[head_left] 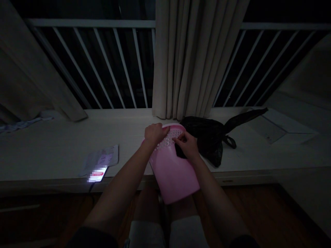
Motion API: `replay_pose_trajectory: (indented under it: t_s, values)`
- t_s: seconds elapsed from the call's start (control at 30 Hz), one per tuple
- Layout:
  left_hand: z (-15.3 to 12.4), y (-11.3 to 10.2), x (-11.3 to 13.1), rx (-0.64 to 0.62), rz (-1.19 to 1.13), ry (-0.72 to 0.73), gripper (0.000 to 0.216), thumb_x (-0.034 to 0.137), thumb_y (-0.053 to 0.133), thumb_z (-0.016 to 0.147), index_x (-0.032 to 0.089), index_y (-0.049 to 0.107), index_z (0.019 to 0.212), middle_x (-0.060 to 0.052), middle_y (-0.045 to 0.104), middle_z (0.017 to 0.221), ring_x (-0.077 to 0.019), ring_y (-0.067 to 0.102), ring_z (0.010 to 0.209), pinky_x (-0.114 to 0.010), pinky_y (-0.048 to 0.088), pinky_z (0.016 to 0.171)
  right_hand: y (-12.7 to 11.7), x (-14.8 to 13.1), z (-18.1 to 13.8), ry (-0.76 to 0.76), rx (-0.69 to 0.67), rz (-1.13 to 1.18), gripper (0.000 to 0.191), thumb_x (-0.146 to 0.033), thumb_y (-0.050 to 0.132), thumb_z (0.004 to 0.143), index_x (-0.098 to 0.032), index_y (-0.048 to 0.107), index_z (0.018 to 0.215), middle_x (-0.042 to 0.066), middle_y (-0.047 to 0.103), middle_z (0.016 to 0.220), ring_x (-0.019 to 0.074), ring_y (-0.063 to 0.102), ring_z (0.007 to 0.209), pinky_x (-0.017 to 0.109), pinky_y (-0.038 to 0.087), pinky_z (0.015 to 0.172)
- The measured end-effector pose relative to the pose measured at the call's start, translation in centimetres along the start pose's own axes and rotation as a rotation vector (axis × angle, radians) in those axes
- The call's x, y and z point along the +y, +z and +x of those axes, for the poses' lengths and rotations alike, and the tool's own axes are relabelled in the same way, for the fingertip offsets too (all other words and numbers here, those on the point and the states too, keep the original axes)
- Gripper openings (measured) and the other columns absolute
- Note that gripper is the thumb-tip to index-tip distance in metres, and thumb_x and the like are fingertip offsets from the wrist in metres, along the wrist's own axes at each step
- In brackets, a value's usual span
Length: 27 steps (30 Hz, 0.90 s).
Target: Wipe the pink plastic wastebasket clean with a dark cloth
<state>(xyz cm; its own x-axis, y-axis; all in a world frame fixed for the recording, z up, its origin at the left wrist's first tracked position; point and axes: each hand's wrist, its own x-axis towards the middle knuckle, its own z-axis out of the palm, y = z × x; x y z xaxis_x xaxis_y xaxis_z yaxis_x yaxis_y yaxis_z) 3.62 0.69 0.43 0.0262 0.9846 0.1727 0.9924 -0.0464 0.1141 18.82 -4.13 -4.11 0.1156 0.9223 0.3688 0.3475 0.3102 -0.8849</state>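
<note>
A pink plastic bin (172, 172) with a perforated upper band leans against the edge of a white ledge, its base over my knees. My left hand (154, 133) is closed around the bin's far rim. My right hand (187, 144) pinches a piece of black plastic bag at the near side of the rim, part of it lying over the pink wall. A full black rubbish bag (210, 136), knotted, lies on the ledge just right of the bin.
The long white ledge (59, 141) runs under a dark window with white bars (108, 69) and a beige curtain (186, 58). A lit phone (97, 174) and papers (103, 158) lie at the left. Wooden floor (263, 213) is below.
</note>
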Motion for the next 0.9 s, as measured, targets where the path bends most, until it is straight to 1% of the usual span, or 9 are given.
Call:
replay_pose_trajectory:
  t_s: [0.27,0.37,0.6,0.73,0.9]
  values:
    - [0.05,-0.09,0.03,0.002,-0.007,0.008,0.063,0.062,0.033,0.088,0.013,0.068,0.107,-0.019,0.07,0.1,-0.0318,0.065,0.097,-0.039,0.048,0.079,-0.17,-0.16,-0.09,-0.029,-0.008,-0.091,0.028,-0.04,0.07,0.07,-0.022,0.05,0.062,-0.007,0.046,0.053,0.011,0.041,0.05,0.025,0.032,0.051]
    - [0.05,-0.12,0.03,-0.005,-0.008,0.011,0.064,0.063,0.033,0.088,0.013,0.067,0.108,-0.019,0.069,0.101,-0.0314,0.065,0.098,-0.039,0.048,0.08,-0.27,-0.39,-0.32,-0.063,-0.01,-0.117,0.027,-0.04,0.068,0.072,-0.022,0.049,0.063,-0.007,0.047,0.054,0.0109,0.041,0.051,0.025,0.033,0.053]
    - [0.0,-0.04,-0.06,0.004,0.009,0.005,0.064,0.063,0.032,0.088,0.013,0.068,0.107,-0.019,0.07,0.1,-0.0319,0.066,0.097,-0.039,0.048,0.08,-0.08,-0.55,-0.56,-0.145,-0.048,-0.131,0.016,-0.034,0.061,0.076,-0.023,0.05,0.071,-0.007,0.045,0.056,0.0117,0.044,0.053,0.024,0.034,0.055]
    - [0.04,0.07,-0.08,0.019,0.006,0.005,0.064,0.063,0.032,0.088,0.014,0.069,0.105,-0.018,0.07,0.099,-0.0316,0.066,0.096,-0.038,0.049,0.079,-0.02,-0.43,-0.48,-0.144,-0.061,-0.147,0.013,-0.031,0.059,0.075,-0.023,0.05,0.071,-0.007,0.044,0.055,0.0116,0.043,0.052,0.024,0.033,0.055]
    - [0.15,0.22,-0.08,0.007,-0.005,0.002,0.064,0.064,0.032,0.087,0.014,0.069,0.106,-0.018,0.07,0.099,-0.0312,0.065,0.096,-0.038,0.048,0.079,-0.06,-0.31,-0.46,-0.148,-0.055,-0.149,0.014,-0.032,0.058,0.074,-0.023,0.048,0.07,-0.007,0.044,0.055,0.0114,0.043,0.052,0.024,0.033,0.054]
